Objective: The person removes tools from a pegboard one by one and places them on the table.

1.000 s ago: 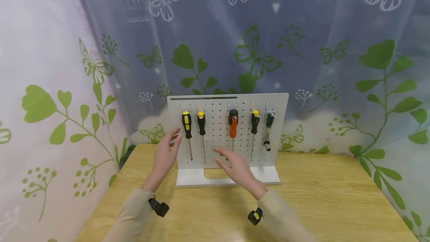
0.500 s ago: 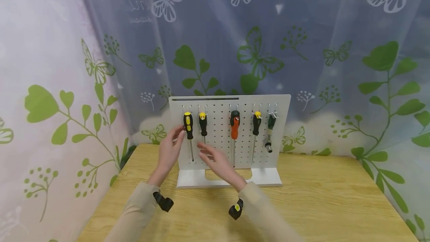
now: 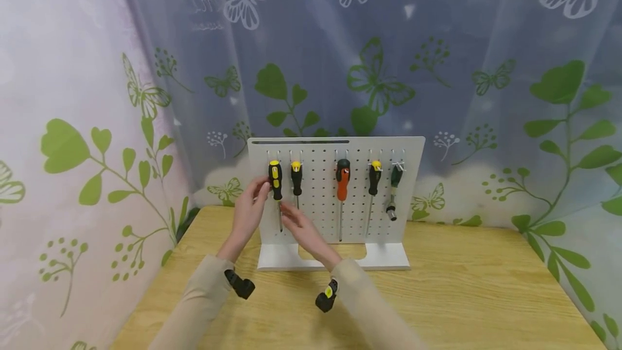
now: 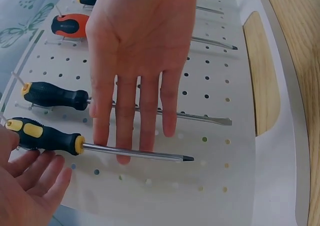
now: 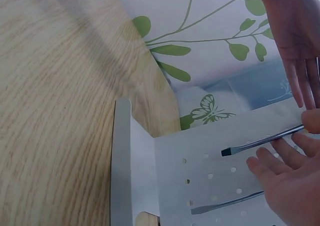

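Both hands are open at the pegboard (image 3: 335, 147) on the desk (image 3: 466, 296): left hand (image 3: 249, 214) beside the hook-hung leftmost screwdriver (image 3: 276, 182), right hand (image 3: 300, 229) with straight fingers laid across its shaft.

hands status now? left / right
Left hand: open, fingertips by the leftmost screwdriver handle.
Right hand: open, straight fingers across that screwdriver's shaft, holding nothing.

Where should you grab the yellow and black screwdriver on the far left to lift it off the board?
Probably by its handle. The far-left screwdriver hangs upright on the pegboard, thick ridged handle on top, thin slippery shaft below. Come from the front and left, where the left hand already is beside the handle, then lift up. The right hand lies across the shaft.
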The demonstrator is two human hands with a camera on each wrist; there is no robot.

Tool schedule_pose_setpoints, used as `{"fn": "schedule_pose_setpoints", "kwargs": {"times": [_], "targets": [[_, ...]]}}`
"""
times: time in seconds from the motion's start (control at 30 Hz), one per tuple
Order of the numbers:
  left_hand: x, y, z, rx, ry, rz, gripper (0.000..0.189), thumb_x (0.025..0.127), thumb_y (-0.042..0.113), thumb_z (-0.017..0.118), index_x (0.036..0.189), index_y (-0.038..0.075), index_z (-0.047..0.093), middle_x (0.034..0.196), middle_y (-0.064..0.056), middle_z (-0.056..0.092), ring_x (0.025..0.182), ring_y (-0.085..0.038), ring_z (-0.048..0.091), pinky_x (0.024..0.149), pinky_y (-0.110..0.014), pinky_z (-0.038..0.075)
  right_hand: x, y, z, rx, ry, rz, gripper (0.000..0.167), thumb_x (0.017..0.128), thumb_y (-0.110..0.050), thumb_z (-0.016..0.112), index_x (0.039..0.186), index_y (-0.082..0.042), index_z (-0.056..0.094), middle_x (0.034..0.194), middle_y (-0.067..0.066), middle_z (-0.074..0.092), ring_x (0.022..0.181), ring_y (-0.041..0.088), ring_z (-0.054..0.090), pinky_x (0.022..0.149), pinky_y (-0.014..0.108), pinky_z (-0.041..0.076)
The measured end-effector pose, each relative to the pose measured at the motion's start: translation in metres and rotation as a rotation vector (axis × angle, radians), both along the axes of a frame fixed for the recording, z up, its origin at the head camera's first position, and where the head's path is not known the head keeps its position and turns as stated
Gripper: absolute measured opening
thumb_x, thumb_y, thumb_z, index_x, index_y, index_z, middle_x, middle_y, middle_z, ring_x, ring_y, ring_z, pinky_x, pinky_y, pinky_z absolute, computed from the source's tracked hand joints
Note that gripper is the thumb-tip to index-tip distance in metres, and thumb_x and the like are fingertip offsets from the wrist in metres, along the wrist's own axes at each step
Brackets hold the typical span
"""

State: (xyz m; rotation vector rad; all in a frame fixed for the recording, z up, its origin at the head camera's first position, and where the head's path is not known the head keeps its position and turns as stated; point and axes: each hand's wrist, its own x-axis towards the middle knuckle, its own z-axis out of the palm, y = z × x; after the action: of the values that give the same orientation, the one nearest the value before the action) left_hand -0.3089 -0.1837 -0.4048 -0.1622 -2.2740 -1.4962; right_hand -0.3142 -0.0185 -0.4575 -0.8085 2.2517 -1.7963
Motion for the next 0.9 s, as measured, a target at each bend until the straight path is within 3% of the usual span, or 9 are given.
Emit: {"fn": "schedule_pose_setpoints", "kwargs": {"times": [0.27, 0.47, 0.67, 0.9], "targets": [[-0.003, 0.002, 0.002, 0.059, 0.003, -0.018, 0.040, 0.109, 0.024, 0.047, 0.139, -0.001, 0.054, 0.135, -0.022, 0.061, 0.120, -0.036, 0.062, 0.100, -0.044, 0.055, 0.001, 0.000, -0.005, -0.096, 0.009, -0.007, 0.046, 0.111, -0.017, 0.042, 0.153, 0.001, 0.039, 0.149, 0.025, 0.048, 0.133, 0.042, 0.051, 0.112, 0.052, 0.044], [-0.008, 0.004, 0.004, 0.197, -0.008, -0.058, 0.043, 0.107, 0.024, 0.053, 0.140, -0.003, 0.052, 0.136, -0.024, 0.060, 0.119, -0.038, 0.062, 0.097, -0.042, 0.057, 0.006, -0.006, -0.004, -0.212, -0.028, -0.121, 0.038, 0.105, -0.011, 0.055, 0.141, 0.002, 0.054, 0.133, 0.026, 0.062, 0.119, 0.042, 0.061, 0.097, 0.049, 0.057], [-0.010, 0.007, 0.006, 0.239, -0.020, -0.066, 0.043, 0.105, 0.020, 0.057, 0.141, -0.003, 0.051, 0.134, -0.023, 0.060, 0.117, -0.035, 0.063, 0.093, -0.034, 0.059, 0.008, -0.011, -0.002, -0.188, -0.014, -0.219, 0.033, 0.098, -0.005, 0.065, 0.131, -0.005, 0.063, 0.117, 0.018, 0.071, 0.104, 0.032, 0.069, 0.082, 0.038, 0.063], [-0.009, 0.008, 0.008, 0.262, -0.025, -0.064, 0.044, 0.102, 0.019, 0.063, 0.139, -0.002, 0.053, 0.130, -0.023, 0.061, 0.115, -0.035, 0.063, 0.093, -0.035, 0.059, 0.005, -0.014, -0.004, -0.206, -0.028, -0.246, 0.034, 0.095, 0.000, 0.067, 0.129, -0.005, 0.065, 0.113, 0.020, 0.072, 0.100, 0.035, 0.070, 0.080, 0.041, 0.063]]}}
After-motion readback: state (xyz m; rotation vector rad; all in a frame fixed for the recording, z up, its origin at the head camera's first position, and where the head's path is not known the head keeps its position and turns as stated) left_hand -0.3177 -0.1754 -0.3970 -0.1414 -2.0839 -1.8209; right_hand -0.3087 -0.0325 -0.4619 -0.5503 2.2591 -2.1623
